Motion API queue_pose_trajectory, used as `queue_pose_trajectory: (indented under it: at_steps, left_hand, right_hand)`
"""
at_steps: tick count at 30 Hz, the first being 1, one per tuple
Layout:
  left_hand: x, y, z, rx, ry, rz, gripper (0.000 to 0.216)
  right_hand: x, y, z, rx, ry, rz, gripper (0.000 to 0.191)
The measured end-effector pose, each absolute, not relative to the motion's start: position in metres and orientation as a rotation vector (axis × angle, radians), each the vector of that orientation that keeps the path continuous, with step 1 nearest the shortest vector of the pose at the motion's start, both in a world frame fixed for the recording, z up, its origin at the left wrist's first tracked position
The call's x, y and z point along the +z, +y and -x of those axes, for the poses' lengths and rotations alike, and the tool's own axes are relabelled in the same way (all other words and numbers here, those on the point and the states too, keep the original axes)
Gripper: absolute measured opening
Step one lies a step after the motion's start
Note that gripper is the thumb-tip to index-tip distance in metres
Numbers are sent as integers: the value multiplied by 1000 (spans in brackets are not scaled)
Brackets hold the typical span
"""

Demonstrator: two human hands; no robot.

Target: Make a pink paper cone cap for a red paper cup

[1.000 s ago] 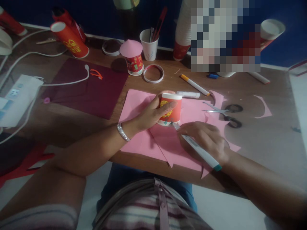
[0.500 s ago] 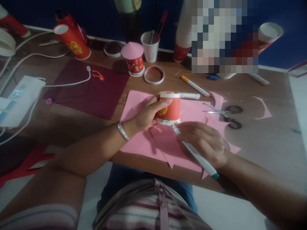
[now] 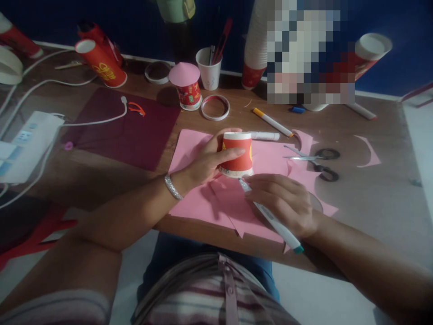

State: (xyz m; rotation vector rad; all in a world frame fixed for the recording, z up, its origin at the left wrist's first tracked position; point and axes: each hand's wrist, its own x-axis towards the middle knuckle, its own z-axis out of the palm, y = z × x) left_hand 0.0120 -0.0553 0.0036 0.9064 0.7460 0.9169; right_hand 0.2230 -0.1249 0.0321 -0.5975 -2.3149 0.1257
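A red paper cup stands upside down on a sheet of pink paper at the table's near edge. My left hand is wrapped round the cup's left side and holds it down. My right hand grips a white marker with a green end. The marker's tip touches the pink paper right at the cup's lower rim, on its near right side.
Scissors lie open to the right, with a pink offcut beyond. Behind are two pens, a tape ring, a cup with a pink cone lid, a pen cup, dark red paper and a power strip.
The marker tip has slid a little to the left along the cup's rim. My left hand has turned the cup slightly, so less of its yellow print shows.
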Motion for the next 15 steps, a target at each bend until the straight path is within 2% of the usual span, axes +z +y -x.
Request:
queue_pose_trajectory:
  at_steps: [4,10,15]
  left_hand:
    - [1,-55,-12,911,737,-943,57]
    - [-4,-52,-14,925,775,-1044,73]
    - [3,-55,-14,929,787,-989,53]
  right_hand:
    - [29,-126,-222,143,-2297,600,20]
    - [26,-125,-221,158,-2307,587,17]
    - [28,-125,-221,135,-2309,564,16]
